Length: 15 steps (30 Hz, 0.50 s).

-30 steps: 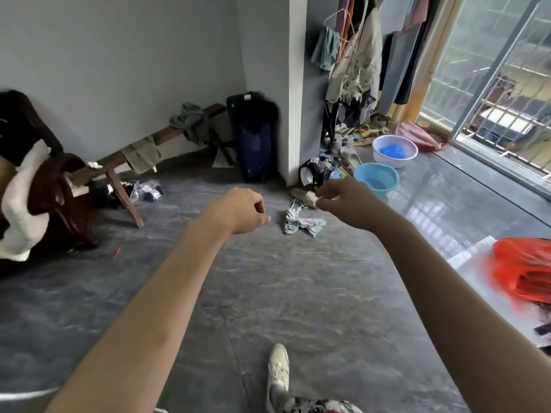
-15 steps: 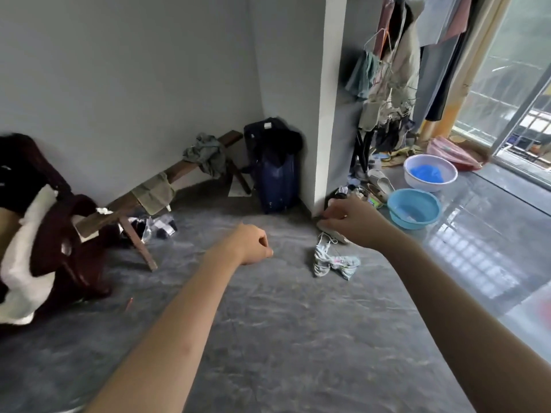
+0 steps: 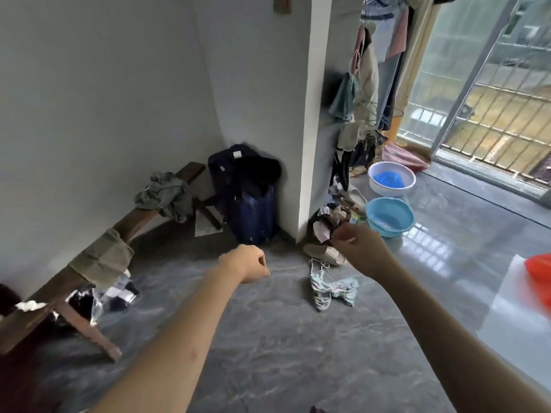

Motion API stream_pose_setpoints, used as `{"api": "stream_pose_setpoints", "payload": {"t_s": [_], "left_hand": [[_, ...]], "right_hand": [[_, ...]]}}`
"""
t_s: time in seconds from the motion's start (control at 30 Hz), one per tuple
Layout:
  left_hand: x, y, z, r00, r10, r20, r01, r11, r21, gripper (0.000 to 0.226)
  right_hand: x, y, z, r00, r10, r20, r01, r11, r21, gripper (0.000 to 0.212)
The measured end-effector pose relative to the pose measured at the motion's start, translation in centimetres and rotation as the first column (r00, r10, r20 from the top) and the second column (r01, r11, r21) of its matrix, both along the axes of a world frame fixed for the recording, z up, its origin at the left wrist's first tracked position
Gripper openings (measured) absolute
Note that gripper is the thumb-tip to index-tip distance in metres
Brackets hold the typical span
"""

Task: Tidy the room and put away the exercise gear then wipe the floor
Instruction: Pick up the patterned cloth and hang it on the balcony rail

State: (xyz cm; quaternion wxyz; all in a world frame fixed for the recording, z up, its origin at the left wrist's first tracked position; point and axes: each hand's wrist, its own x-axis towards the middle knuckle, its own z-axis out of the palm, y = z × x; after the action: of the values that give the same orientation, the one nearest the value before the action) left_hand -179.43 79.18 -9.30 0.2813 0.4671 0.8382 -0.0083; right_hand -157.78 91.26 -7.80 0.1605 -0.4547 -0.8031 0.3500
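Head view: left hand [image 3: 250, 267] at frame centre, fisted and empty, right hand [image 3: 356, 248] right of centre, fingers pinched, contents unclear, crumpled pale cloth [image 3: 331, 289] on grey floor [image 3: 268, 338] just below right hand, apart, bench [image 3: 89, 263] at left.

So both arms are bare all the way up from the bottom edge of the frame, no sleeves anywhere you can see. The left hand [image 3: 249, 267], around the middle of the frame, has no watch, band or ring, and no glove. Same deal with the right hand [image 3: 359, 248], just right of centre: plain wrist, nothing on the fingers. Forearms look slim and smooth, with no marks I can make out.
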Motion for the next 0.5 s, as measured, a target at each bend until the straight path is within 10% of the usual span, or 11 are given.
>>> {"api": "stream_pose_setpoints", "payload": {"t_s": [0.1,0.5], "left_hand": [[-2.1,2.8,-1.2,0.995,-0.044,0.092,0.046,0.999,-0.014,0.017],[-3.9,19.9,-7.6,0.928,-0.294,0.229,0.32,0.944,-0.085,0.016]], "right_hand": [[-1.1,0.8,-1.0,0.997,-0.078,-0.006,0.078,0.996,-0.044,0.037],[-3.2,11.4,-6.9,0.923,-0.379,0.066,0.384,0.918,-0.094,0.015]]}}
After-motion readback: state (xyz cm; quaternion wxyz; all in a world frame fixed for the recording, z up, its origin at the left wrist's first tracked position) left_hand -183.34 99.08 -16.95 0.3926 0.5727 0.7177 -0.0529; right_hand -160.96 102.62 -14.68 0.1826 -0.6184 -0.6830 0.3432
